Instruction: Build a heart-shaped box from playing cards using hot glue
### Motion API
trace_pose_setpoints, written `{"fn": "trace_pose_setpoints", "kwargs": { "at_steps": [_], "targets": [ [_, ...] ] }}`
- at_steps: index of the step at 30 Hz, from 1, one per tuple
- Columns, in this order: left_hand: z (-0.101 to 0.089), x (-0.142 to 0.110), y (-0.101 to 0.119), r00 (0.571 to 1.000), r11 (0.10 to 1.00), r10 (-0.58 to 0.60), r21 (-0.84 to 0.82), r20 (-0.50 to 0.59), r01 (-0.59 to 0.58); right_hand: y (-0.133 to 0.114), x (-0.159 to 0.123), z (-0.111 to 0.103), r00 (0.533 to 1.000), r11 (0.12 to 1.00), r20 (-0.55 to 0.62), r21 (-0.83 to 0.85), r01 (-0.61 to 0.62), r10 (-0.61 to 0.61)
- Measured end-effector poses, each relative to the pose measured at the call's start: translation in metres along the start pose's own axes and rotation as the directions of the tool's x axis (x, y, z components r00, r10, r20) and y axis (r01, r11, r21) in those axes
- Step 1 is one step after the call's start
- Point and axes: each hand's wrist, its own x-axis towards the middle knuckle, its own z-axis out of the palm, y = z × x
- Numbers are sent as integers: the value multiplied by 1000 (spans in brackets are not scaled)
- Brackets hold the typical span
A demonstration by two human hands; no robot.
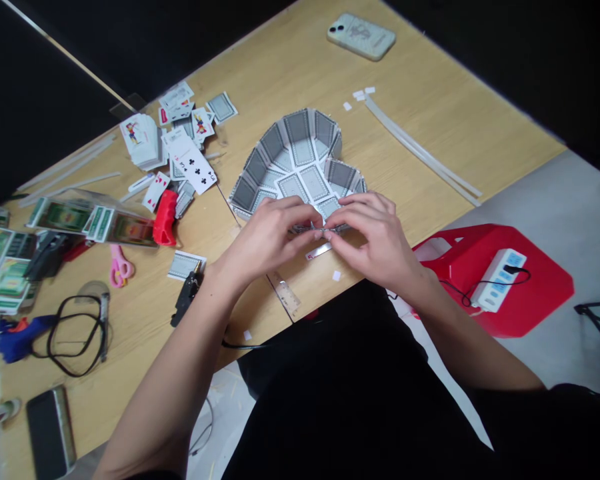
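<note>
A heart-shaped tray built from grey-backed playing cards [300,137] sits on the table in front of me, its walls made of upright cards. At its near edge, my left hand [283,230] pinches a thin piece of playing card, seen almost edge-on. The fingertips of my right hand [367,227] pinch the same piece close beside the left ones. My fingers cover most of it, so I cannot tell whether it is joined to the tray. Just below lies a narrow card strip with a red 5 [319,251].
Loose playing cards [193,160], a red-handled tool [165,218], pink scissors [121,267] and a blue glue gun [17,339] lie on the left. A black glue gun [187,297] rests near my left forearm. White strips [420,147] and a phone [361,36] lie farther off.
</note>
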Motion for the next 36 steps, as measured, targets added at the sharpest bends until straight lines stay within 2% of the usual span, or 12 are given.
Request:
{"fn": "trace_pose_setpoints", "kwargs": {
  "at_steps": [36],
  "targets": [
    [1, 0, -2, 1000, 1000, -5, -9, -1, 5, 0, 1, -2, 999, 1000, 27, 2, -24, 24]
  ]
}}
